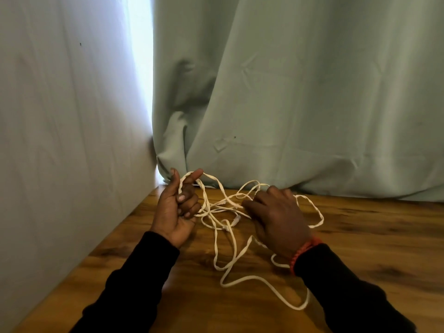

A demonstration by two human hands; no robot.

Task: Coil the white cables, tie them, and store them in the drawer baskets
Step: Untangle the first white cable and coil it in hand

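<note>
Left hand: facing palm-up, index finger and thumb reaching up, the other fingers curling round strands of the white cable.
Right hand: facing palm-down, fingers bending into the tangled strands.
Forearms: both reaching forward in black sleeves.
Right wrist: wearing a red bracelet.

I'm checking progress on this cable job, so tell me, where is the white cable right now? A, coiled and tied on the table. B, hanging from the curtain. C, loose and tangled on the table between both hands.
C: the white cable sprawls in loose loops on the wooden table, looped over the left hand, with the right hand on it.
</note>
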